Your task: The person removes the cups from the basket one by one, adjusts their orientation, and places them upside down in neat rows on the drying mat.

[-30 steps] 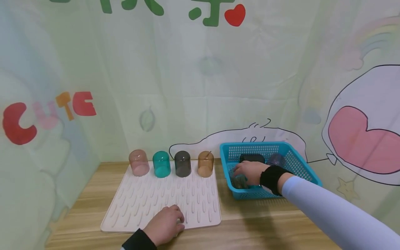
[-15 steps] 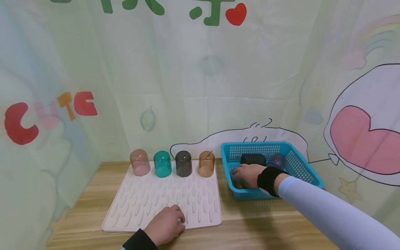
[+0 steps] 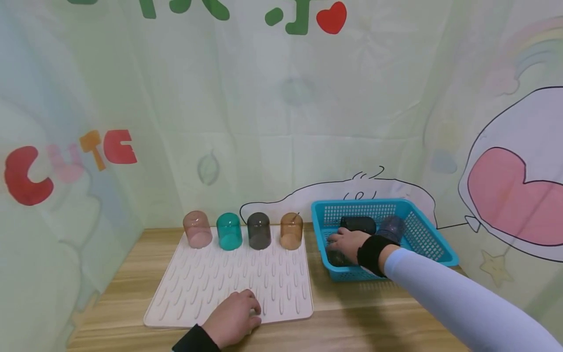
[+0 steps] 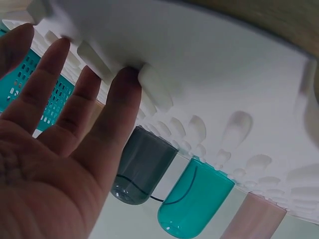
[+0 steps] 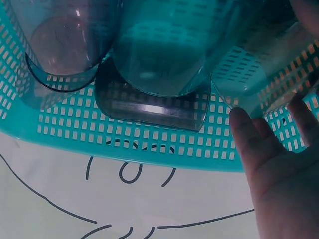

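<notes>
My right hand [image 3: 350, 244] reaches into the blue basket [image 3: 433, 243] and holds a see-through greyish cup [image 3: 337, 257] at its front left; in the right wrist view, fingers [image 5: 244, 132] lie along one side of that cup, the thumb opposite. Behind it a dark cup [image 3: 358, 224] lies on its side, beside a purplish cup [image 3: 391, 228]. A teal-looking cup [image 5: 159, 59] shows in the right wrist view. My left hand [image 3: 233, 317] rests on the front edge of the white ridged mat [image 3: 193, 288], fingers loosely bent, holding nothing.
Along the mat's back edge stand upside-down cups in a row: pink [image 3: 197, 230], teal [image 3: 229, 231], dark grey [image 3: 259, 231] and amber [image 3: 291, 231]. Mat and basket sit on a wooden table [image 3: 110, 298], with a printed cloth [image 3: 246, 112] hanging behind.
My right hand has shifted slightly within the basket, its fingers staying around the front-left cup. My left hand and the row of cups have kept their places.
</notes>
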`<state>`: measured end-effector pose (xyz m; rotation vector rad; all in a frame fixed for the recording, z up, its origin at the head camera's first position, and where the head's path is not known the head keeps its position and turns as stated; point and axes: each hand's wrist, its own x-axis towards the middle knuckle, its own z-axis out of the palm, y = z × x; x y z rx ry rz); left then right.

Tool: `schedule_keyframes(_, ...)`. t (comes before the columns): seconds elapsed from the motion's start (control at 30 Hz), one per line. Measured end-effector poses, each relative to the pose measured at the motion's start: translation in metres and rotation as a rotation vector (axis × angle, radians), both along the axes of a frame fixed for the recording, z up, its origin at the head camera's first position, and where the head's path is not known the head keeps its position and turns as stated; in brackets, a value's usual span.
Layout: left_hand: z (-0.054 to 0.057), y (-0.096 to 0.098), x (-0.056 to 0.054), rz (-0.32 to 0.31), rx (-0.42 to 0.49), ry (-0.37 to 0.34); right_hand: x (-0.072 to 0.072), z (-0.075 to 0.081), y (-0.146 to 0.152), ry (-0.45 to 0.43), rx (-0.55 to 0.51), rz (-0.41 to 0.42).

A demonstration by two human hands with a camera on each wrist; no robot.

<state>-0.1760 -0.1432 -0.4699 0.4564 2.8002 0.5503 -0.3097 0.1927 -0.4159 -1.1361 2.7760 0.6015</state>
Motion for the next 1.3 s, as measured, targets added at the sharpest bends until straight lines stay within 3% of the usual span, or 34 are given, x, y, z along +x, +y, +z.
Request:
schedule_keyframes(0.2,0.001,-0.001,0.002,0.003,0.006,0.003,-0.001,-0.005,-0.001,0.060,-0.001,0.028)
schedule_keyframes(0.53,0.002,-0.001,0.003,-0.004,0.011,0.009,0.003,0.002,0.001,0.091,-0.010,0.037)
schedule_keyframes(0.77,0.001,-0.003,0.002,-0.043,0.030,0.047,0.005,0.011,0.001,0.055,-0.012,-0.014)
schedule_keyframes(0.97,0.001,-0.003,0.002,-0.043,0.030,0.039,0.000,0.014,0.008,0.046,-0.017,-0.026)
schedule_keyframes(1.1,0.000,-0.002,0.003,-0.046,0.025,0.045,0.001,0.022,0.011,0.040,-0.047,-0.032)
schedule_keyframes(1.3,-0.001,-0.003,0.003,-0.053,0.025,0.044,0.014,0.047,0.010,0.009,-0.139,-0.054)
